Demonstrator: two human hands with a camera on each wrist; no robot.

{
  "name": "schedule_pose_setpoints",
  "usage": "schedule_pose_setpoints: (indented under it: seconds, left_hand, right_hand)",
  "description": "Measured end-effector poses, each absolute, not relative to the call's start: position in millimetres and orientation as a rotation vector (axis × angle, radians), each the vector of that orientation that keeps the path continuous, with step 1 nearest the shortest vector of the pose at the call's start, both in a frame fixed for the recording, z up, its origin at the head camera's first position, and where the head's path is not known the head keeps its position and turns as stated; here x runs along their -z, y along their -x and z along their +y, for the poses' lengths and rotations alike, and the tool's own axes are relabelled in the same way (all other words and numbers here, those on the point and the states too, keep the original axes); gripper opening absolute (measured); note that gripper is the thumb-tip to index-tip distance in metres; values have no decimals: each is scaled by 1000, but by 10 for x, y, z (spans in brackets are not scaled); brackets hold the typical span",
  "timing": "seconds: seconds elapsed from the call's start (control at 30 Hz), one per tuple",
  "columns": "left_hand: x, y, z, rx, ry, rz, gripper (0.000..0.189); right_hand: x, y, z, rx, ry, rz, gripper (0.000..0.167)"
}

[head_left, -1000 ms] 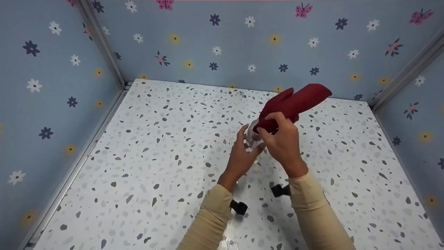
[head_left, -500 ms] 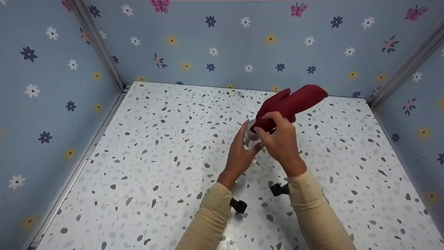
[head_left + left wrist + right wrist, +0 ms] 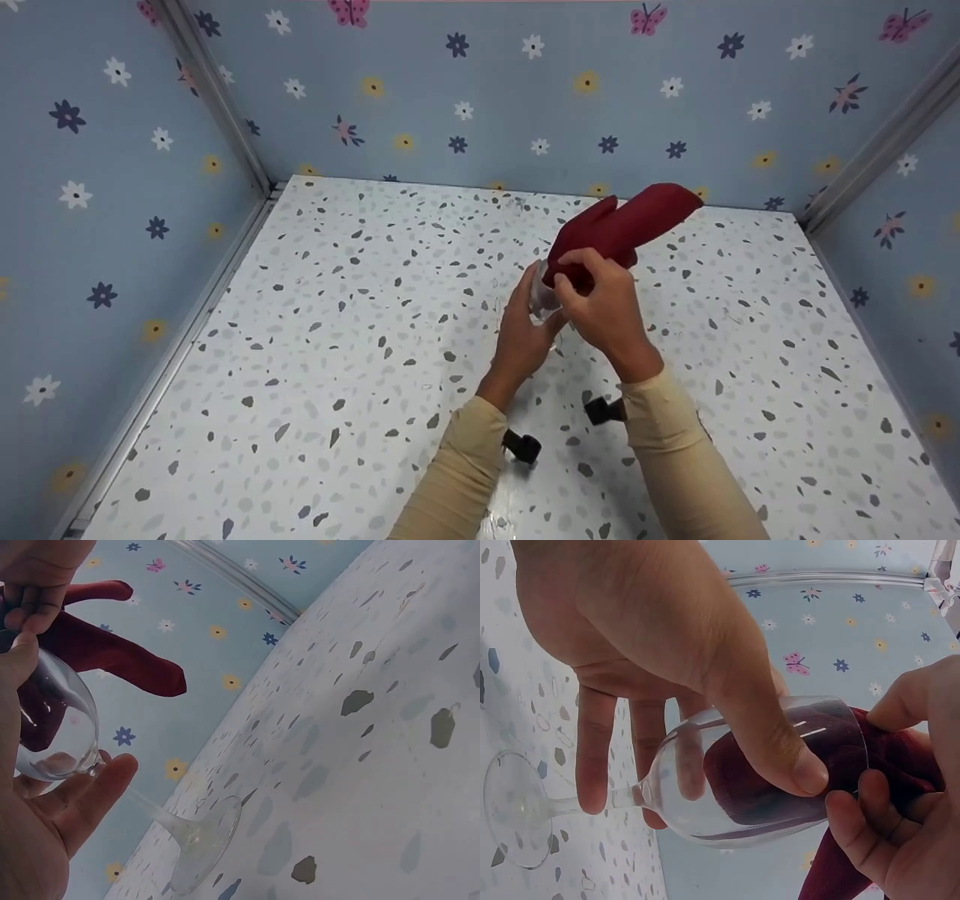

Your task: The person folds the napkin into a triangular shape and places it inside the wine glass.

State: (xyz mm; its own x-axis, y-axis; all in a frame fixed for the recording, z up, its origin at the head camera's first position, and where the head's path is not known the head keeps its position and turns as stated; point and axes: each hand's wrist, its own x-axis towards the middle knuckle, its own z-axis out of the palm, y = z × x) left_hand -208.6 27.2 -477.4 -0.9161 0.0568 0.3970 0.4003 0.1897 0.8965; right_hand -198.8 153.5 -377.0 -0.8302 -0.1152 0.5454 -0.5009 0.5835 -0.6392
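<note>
My left hand [image 3: 521, 337] cradles the bowl of a clear wine glass [image 3: 686, 821], thumb along one side and fingers behind the bowl and stem. The glass lies tilted, its mouth toward my right hand [image 3: 613, 307]. Between thumb and fingers, that hand pinches a dark red cloth [image 3: 649, 217] at the rim. One part of the cloth is inside the bowl, as the right wrist view shows; the rest flares out beyond the hand toward the back wall. In the left wrist view, the foot [image 3: 202, 844] of the glass shows close over the table.
A white speckled table [image 3: 337, 300] spreads beneath both hands. Blue panels with flowers and butterflies [image 3: 510, 90] enclose it at the back and sides, with metal strips [image 3: 225, 105] at the corners. Black mounts [image 3: 525, 448] sit at both wrists.
The right hand and the red cloth have shifted slightly left, toward the glass. The left hand keeps its hold on the bowl, and the head view has moved a little.
</note>
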Motion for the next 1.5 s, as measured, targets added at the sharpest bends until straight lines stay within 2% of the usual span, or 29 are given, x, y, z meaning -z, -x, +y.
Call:
schedule_pose_setpoints:
  seconds: [0.43,0.77,1.03,1.5]
  left_hand:
    - [4763,2079,275,1853,390,-2219,77]
    - [4777,2076,255,1858,388,-2225,75]
    - [4765,2096,267,1914,436,-2150,73]
    - [4766,2101,279,1928,386,-2178,78]
  right_hand:
    - [3859,1972,1524,-966,-561,-2416,11]
    - [3917,1982,1544,-840,-664,-2400,13]
    - [3922,1978,1560,-839,-679,-2346,20]
    - [3949,2027,1579,-1007,-577,-2178,47]
